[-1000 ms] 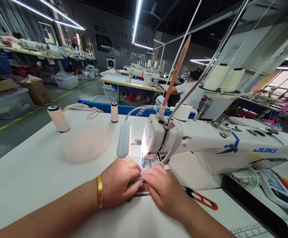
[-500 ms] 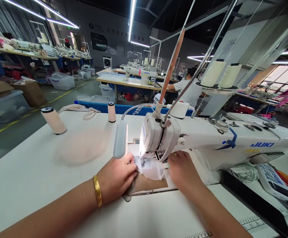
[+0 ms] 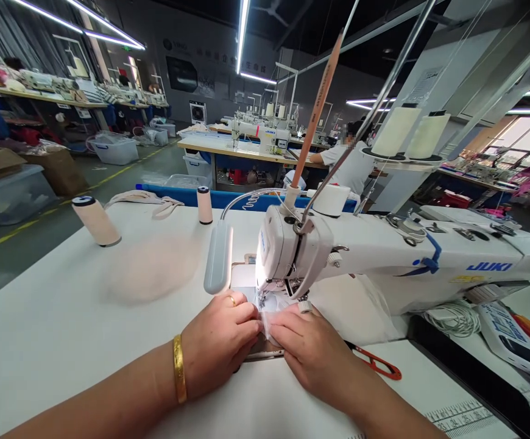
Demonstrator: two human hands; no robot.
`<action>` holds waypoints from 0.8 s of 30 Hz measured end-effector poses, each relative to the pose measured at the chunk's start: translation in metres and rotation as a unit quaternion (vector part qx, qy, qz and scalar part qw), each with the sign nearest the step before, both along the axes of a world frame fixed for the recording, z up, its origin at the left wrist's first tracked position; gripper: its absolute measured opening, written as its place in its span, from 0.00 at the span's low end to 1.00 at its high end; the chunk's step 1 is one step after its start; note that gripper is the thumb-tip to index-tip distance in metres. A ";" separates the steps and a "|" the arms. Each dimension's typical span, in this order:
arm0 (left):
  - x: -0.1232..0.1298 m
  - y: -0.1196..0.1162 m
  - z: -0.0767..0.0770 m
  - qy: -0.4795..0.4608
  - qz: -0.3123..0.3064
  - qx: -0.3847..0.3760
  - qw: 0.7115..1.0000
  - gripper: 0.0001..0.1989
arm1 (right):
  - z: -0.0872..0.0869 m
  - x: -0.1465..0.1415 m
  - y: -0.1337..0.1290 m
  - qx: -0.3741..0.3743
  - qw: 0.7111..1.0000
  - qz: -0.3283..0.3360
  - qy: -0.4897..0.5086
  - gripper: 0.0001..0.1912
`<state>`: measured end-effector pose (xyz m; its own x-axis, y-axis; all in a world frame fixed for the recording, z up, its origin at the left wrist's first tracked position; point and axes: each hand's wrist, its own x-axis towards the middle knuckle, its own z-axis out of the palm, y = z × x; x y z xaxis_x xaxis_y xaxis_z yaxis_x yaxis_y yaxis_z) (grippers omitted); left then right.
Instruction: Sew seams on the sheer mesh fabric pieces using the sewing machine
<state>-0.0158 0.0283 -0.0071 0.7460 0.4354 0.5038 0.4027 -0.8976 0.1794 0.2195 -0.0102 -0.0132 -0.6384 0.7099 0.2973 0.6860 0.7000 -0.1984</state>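
In the head view, a piece of sheer white fabric (image 3: pixel 272 303) lies under the needle area of a white sewing machine (image 3: pixel 287 250). My left hand (image 3: pixel 222 335), with a gold bracelet at the wrist and a ring, is closed on the fabric's left edge just in front of the presser foot. From the other side my right hand (image 3: pixel 308 341) pinches the same fabric, its fingertips close to the left ones. The fingertips partly cover the cloth between them. More pale sheer material (image 3: pixel 356 305) lies right of the needle area, beneath the machine arm.
Two peach thread cones (image 3: pixel 95 221) and a pale sheer pile (image 3: pixel 155 268) are on the left of the white table. A grey lamp (image 3: pixel 218 259) hangs beside the machine head. Orange-handled snips (image 3: pixel 379 363) and a black tray (image 3: pixel 470 372) lie right. A co-worker (image 3: pixel 345 158) sits beyond.
My right hand has come left and toward me, from beside the machine head to the fabric in front of the needle. My left hand has moved slightly nearer me. The orange-handled snips have come into view.
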 end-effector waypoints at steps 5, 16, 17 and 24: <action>0.000 -0.003 -0.001 -0.011 -0.008 -0.005 1.000 0.14 | -0.001 -0.001 -0.002 0.014 1.000 0.001 0.001 0.15; 0.000 -0.001 0.000 -0.013 0.006 0.015 1.000 0.14 | -0.004 -0.003 0.002 0.039 0.999 -0.012 0.007 0.18; 0.000 -0.002 0.000 -0.016 0.006 0.014 1.000 0.14 | -0.004 -0.004 0.003 0.038 0.999 -0.014 0.008 0.18; -0.001 0.003 -0.002 -0.018 0.012 0.010 1.000 0.14 | -0.007 -0.004 0.009 0.044 0.999 -0.030 0.009 0.18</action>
